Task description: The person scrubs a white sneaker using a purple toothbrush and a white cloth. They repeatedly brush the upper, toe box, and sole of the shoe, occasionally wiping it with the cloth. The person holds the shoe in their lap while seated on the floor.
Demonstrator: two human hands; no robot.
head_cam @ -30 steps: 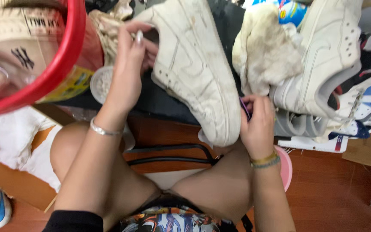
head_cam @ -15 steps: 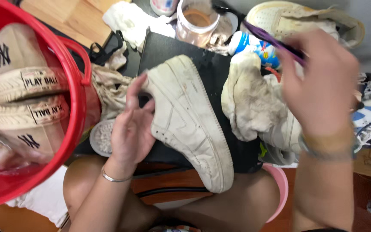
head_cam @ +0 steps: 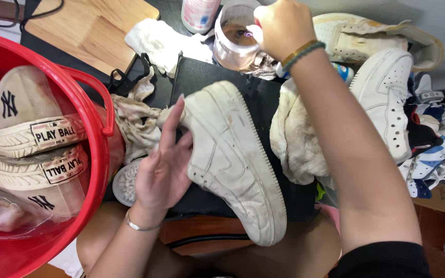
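2 hands | left hand (head_cam: pixel 163 170) fingers open against white sneaker (head_cam: pixel 230 159) | right hand (head_cam: pixel 279 25) fingers closed over jar (head_cam: pixel 235 44)

Bright, even, soft light fills the scene with only faint shadows under the white sneaker (head_cam: pixel 233 159), a mild sheen on the red bucket (head_cam: pixel 96 118) at left, slight wide-angle stretching at the edges, and generally sharp focus.

A home-style shoe-cleaning corner is showing here: worn white sneakers (head_cam: pixel 387 103) are piling up, beige shoes are soaking in a red bucket (head_cam: pixel 96 149), and stained rags (head_cam: pixel 297 144) and a cloudy jar (head_cam: pixel 235 41) are crowding the floor.
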